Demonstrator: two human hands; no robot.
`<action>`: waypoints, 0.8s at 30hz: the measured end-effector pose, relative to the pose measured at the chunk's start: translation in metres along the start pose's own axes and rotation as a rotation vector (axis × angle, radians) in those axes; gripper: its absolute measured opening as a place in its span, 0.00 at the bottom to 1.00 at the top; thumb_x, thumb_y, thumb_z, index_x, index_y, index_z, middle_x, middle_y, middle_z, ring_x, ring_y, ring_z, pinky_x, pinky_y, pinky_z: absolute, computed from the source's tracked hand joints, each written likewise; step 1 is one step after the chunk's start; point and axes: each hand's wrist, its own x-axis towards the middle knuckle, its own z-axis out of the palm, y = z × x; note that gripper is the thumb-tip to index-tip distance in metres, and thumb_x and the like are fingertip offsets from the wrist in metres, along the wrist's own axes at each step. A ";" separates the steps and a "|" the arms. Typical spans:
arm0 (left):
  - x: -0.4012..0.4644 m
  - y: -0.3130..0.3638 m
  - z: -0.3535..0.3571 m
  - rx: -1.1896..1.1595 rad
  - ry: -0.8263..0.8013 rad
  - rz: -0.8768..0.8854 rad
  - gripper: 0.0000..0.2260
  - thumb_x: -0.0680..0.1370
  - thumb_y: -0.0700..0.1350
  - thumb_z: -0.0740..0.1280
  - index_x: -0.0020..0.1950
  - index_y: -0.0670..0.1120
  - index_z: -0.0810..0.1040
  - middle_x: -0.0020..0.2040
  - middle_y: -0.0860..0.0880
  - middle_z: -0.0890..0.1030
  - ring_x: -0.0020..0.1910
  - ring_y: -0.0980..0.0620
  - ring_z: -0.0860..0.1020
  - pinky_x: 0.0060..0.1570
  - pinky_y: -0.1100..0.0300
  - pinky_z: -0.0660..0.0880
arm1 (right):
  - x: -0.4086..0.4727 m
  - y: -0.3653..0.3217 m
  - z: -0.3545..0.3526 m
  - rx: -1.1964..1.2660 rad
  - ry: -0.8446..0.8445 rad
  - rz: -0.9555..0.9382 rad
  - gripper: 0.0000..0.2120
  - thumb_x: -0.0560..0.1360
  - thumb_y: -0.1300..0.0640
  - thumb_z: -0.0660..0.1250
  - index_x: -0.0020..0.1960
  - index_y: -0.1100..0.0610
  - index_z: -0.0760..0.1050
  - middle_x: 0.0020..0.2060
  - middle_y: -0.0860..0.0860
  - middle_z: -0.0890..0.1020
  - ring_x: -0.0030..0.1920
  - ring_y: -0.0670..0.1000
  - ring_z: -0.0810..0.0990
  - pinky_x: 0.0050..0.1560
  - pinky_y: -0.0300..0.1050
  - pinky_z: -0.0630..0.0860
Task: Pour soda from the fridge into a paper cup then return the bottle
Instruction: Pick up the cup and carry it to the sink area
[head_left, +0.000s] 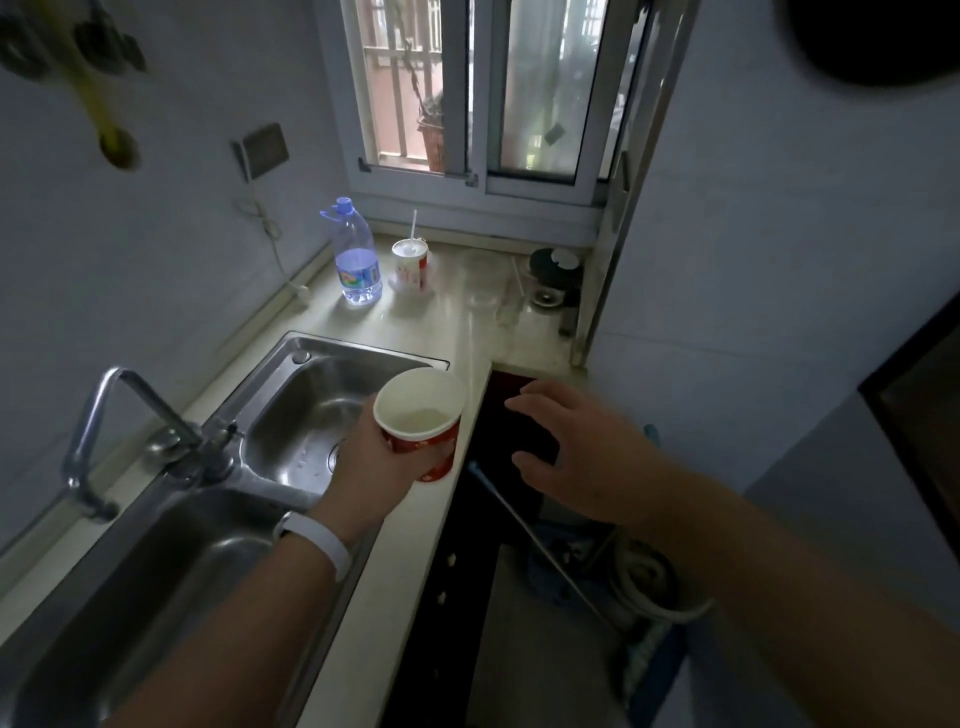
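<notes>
On the pale stone counter beside the steel sink, my left hand grips the red paper cup upright. My right hand hovers loose-fingered, holding nothing. No soda bottle shows, so I judge fetching it from the fridge comes next.

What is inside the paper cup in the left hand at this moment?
The paper cup, gripped by the left hand, shows a white interior with a pale bottom. Whether a little clear liquid lies there cannot be told. No dark soda shows.
</notes>
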 end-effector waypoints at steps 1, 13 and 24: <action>0.008 0.000 0.000 -0.001 0.000 -0.001 0.33 0.63 0.38 0.82 0.65 0.46 0.74 0.57 0.50 0.82 0.55 0.55 0.80 0.54 0.61 0.76 | 0.006 0.004 -0.002 0.000 0.000 0.003 0.27 0.73 0.38 0.58 0.70 0.47 0.66 0.66 0.45 0.69 0.63 0.48 0.70 0.57 0.43 0.70; 0.084 0.003 0.033 -0.006 0.040 -0.037 0.31 0.62 0.37 0.80 0.60 0.56 0.75 0.53 0.53 0.83 0.52 0.60 0.81 0.49 0.67 0.76 | 0.086 0.078 -0.010 0.016 -0.040 -0.054 0.26 0.75 0.40 0.61 0.71 0.47 0.65 0.67 0.45 0.67 0.65 0.48 0.68 0.60 0.44 0.69; 0.177 0.030 0.088 0.045 0.179 -0.090 0.34 0.62 0.37 0.81 0.65 0.39 0.73 0.57 0.44 0.82 0.57 0.47 0.81 0.59 0.51 0.77 | 0.179 0.177 -0.027 0.143 -0.048 -0.177 0.28 0.75 0.45 0.66 0.72 0.51 0.66 0.69 0.50 0.68 0.67 0.52 0.67 0.66 0.52 0.67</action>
